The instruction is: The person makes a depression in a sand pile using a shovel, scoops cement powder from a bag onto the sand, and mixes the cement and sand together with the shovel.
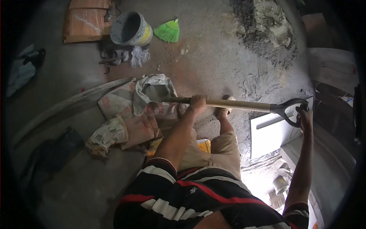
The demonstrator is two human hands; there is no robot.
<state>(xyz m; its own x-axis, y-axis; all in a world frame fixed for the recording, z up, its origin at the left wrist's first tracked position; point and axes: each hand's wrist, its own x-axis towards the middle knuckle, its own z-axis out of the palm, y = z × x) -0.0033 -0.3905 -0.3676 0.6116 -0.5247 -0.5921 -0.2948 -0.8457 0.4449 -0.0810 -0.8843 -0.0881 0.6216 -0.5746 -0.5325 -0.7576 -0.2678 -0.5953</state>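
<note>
My left hand (198, 105) is wrapped round the lower shaft of a shovel (240, 105), its fingers closed. The shovel lies across the view with its black D-shaped handle at the right, where my right hand (304, 118) is closed on the grip. Its blade end reaches into the mouth of an open white sack (155, 88) of grey powder, so the blade is mostly hidden. Beside that sack lie other printed sacks (141, 130) and a crumpled sack (108, 137).
A grey bucket (131, 28), a green brush head (167, 31) and wooden boards (85, 21) lie at the top left. A grey rubble pile (272, 23) sits at the top right. A white panel (270, 131) is below the shovel handle.
</note>
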